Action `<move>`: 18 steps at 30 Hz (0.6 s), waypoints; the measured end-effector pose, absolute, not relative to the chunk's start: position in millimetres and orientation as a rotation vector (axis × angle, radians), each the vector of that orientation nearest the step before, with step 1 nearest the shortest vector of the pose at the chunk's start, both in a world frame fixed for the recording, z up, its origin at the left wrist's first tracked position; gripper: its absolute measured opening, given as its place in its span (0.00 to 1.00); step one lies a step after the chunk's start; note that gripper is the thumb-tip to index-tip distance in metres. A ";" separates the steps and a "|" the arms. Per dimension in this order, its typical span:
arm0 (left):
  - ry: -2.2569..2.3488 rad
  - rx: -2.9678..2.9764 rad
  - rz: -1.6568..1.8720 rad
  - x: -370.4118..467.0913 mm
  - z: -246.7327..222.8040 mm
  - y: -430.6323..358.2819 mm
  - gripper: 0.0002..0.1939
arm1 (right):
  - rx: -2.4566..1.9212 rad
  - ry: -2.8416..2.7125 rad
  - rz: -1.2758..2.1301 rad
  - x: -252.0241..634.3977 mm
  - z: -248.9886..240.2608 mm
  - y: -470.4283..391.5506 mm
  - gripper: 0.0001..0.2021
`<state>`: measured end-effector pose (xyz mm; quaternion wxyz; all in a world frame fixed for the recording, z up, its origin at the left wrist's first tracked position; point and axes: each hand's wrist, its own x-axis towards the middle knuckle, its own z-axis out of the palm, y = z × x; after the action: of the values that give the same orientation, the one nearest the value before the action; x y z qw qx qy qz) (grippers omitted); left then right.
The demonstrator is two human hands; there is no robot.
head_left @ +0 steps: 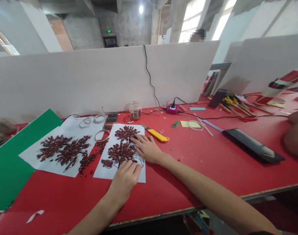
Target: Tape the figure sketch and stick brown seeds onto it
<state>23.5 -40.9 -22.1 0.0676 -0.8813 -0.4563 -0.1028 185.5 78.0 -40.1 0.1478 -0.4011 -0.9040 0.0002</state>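
- A white rectangular paper sheet (103, 173), bearing glossy red-brown seeds (121, 152) over dark drawn lines, is lying on the red surface (65, 195) beneath both hands.
- The left hand (126, 174) is resting on its lower part with curled fingers; I cannot tell whether its grip is holding anything. It is covering some of the drawing, so a crooked seed could be going unnoticed.
- The right hand (147, 148) is resting, grip slack and fingers extended, against the seeds; any unfixed ones could be getting nudged askew.
- Small loose brown seeds (87, 160) are lying left of the sheet; a straying sleeve or hand could be scattering them.
- A yellow-handled cutter (158, 134) is lying just beyond the right hand; a careless reach could be risking a cut.
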 end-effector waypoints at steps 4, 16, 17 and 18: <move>-1.592 -2.762 -0.503 19.4 -20.9 -31.4 0.11 | -1.171 -2.612 0.018 185.0 -37.8 77.1 0.23; -1.911 -2.854 -0.890 11.2 -14.1 -23.3 0.10 | -1.153 -2.615 0.017 186.9 -38.2 76.6 0.22; -1.917 -2.853 -0.907 10.9 -13.9 -21.4 0.09 | -1.152 -2.616 0.018 187.0 -38.0 76.4 0.22; -1.912 -2.850 -0.918 10.4 -13.6 -19.1 0.08 | -1.151 -2.617 0.018 187.1 -37.6 76.2 0.22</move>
<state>10.4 -19.1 -13.6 -0.2040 -0.7853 -0.5269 -0.2531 187.1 76.2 -37.6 0.1410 -0.3986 -0.9062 0.0062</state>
